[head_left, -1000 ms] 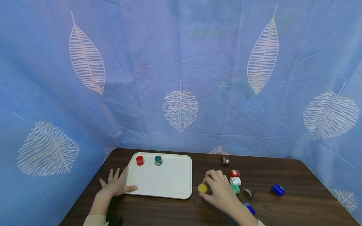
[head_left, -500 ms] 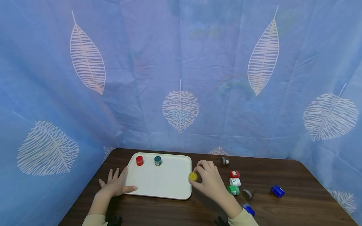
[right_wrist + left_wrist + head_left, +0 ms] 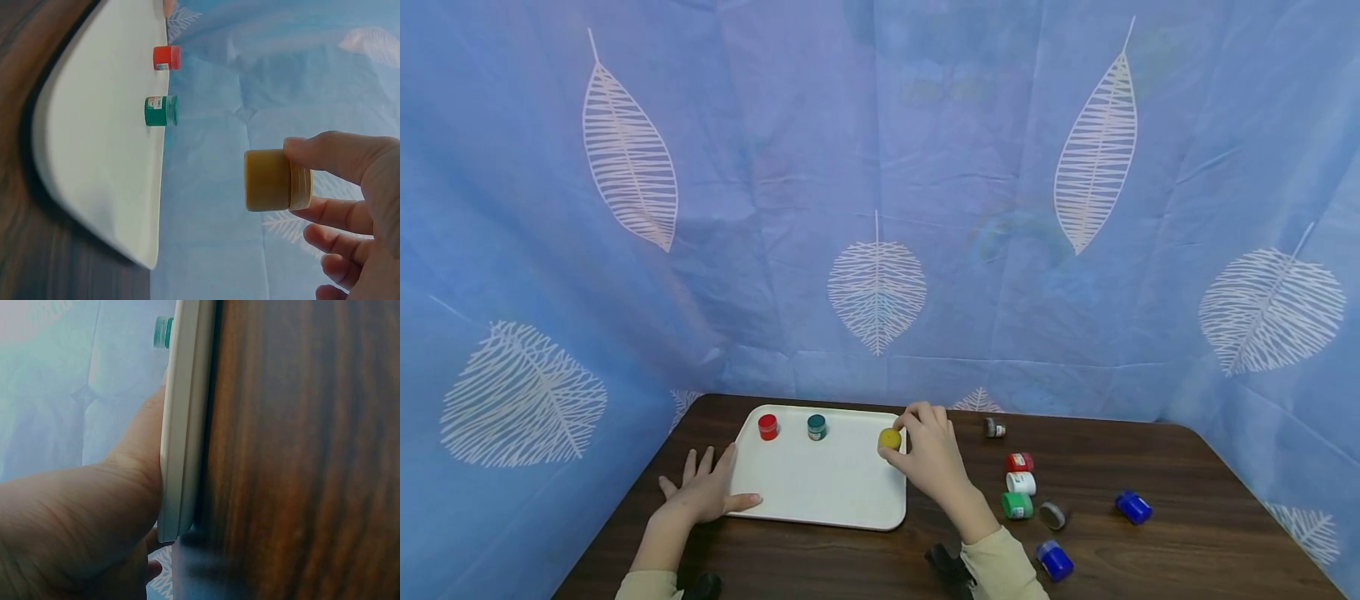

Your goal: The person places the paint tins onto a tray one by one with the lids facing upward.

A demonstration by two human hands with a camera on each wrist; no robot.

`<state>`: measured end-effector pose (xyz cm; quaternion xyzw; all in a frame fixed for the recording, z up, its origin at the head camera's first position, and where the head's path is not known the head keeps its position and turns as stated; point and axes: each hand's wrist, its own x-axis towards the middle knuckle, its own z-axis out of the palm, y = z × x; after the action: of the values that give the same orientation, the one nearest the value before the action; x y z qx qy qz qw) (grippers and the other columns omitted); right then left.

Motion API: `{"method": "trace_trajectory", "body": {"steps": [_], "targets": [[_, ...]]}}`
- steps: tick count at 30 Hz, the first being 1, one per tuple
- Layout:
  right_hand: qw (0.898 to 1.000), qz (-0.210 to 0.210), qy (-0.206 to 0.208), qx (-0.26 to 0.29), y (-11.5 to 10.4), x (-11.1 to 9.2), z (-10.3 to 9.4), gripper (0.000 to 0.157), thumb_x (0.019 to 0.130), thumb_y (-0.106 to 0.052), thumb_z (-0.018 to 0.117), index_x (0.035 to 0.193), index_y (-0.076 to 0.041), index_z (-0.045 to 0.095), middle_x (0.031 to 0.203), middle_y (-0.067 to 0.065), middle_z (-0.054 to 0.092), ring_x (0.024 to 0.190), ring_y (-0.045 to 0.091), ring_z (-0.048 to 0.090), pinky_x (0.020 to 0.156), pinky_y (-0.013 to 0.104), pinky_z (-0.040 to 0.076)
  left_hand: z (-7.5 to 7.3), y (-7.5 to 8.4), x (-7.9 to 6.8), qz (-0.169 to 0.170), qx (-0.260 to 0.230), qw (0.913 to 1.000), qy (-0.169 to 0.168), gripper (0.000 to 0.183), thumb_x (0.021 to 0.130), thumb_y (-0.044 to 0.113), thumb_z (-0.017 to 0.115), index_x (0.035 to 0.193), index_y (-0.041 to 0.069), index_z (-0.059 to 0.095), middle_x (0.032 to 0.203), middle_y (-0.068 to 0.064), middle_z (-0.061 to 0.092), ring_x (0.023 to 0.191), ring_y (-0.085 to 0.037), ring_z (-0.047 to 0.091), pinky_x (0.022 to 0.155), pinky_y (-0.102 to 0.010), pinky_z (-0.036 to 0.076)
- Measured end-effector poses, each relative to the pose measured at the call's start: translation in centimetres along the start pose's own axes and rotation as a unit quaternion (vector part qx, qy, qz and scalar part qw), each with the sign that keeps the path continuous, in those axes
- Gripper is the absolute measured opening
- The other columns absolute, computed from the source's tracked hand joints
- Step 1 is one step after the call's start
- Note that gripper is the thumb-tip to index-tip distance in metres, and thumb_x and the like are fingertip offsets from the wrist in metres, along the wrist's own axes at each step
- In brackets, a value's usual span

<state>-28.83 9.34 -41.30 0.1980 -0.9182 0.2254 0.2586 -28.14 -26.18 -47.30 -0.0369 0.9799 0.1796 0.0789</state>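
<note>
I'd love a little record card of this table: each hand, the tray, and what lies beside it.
Left hand: rests against the tray, thumb over its near-left corner
Right hand: pinches a yellow jar above the tray
On tray: upright red jar, dark green jar
Right of tray: two blue jars, two dark jars, second red jar, white jar, green jar

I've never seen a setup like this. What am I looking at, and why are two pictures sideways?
There's no robot here, just a person's bare hands. The wide picture comes from a camera worn on the head; the two sideways ones come from cameras on the wrists, which tilt with the hands. The left hand rests at the edge of a white tray bearing a red jar and a dark green jar. The right hand pinches a yellow jar above the tray's right side. More small jars lie on the brown table.
</note>
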Motion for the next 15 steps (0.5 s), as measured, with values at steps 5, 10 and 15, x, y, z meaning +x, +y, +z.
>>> {"method": "trace_trajectory", "body": {"steps": [5, 10, 15], "targets": [[1.0, 0.027, -0.003, 0.011, -0.4, 0.9, 1.1, 0.027, 0.076, -0.032, 0.083, 0.09, -0.015, 0.068, 0.11, 0.007, 0.058, 0.098, 0.026, 0.045, 0.082, 0.043, 0.042, 0.1, -0.1, 0.0, -0.004, -0.002, 1.0, -0.004, 0.125, 0.066, 0.079, 0.066, 0.156, 0.007, 0.017, 0.156, -0.038, 0.008, 0.142, -0.06, -0.006, 0.095, -0.087, -0.005], [0.998, 0.05, -0.008, 0.026, -0.6, 1.6, 2.1, 0.028, 0.076, -0.032, 0.083, 0.094, -0.014, 0.07, 0.11, 0.006, 0.056, 0.098, 0.024, 0.043, 0.081, 0.041, 0.04, -0.1, 0.0, 0.0, -0.004, -0.01, 0.9999, -0.007, 0.125, 0.067, 0.078, 0.067, 0.156, 0.007, 0.017, 0.156, -0.038, 0.008, 0.142, -0.06, -0.007, 0.095, -0.087, -0.006], [0.996, 0.072, -0.019, 0.045, -0.6, 2.3, 3.4, 0.029, 0.077, -0.033, 0.082, 0.096, -0.014, 0.07, 0.111, 0.006, 0.055, 0.099, 0.024, 0.042, 0.08, 0.039, 0.038, -0.2, 0.0, -0.2, 0.001, -0.017, 0.9998, -0.008, 0.123, 0.068, 0.076, 0.068, 0.156, 0.007, 0.017, 0.156, -0.038, 0.008, 0.142, -0.059, -0.007, 0.095, -0.087, -0.007]]}}
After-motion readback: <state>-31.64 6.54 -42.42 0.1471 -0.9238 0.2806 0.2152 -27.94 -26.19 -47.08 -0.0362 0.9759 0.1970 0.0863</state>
